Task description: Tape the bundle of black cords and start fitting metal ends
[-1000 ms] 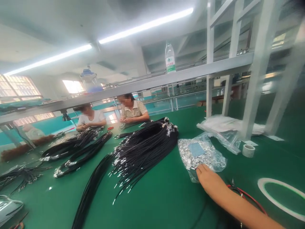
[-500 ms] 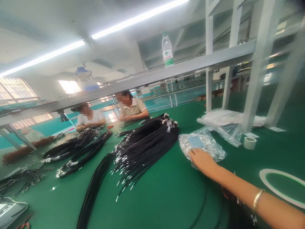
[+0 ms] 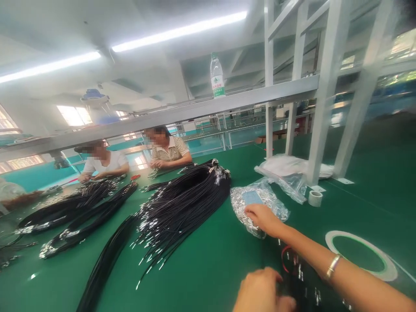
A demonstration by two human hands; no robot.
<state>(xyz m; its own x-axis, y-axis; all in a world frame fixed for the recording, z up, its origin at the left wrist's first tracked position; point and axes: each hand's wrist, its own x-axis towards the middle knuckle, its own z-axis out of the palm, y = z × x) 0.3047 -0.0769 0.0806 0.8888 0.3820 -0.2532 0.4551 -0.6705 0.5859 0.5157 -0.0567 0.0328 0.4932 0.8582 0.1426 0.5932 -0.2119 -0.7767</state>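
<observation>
Bag of crinkled clear plastic, silvery parts inside, blue label on top, under the loosely spread right hand

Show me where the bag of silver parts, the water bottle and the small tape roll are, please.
bag of silver parts (image 3: 242,203): head view, left side.
water bottle (image 3: 217,80): head view, label.
small tape roll (image 3: 315,198): head view, outer wall.

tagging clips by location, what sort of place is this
Most likely a wire-harness assembly workshop: bundles of black wires on a long green workbench, with two other workers sitting at it.
</observation>
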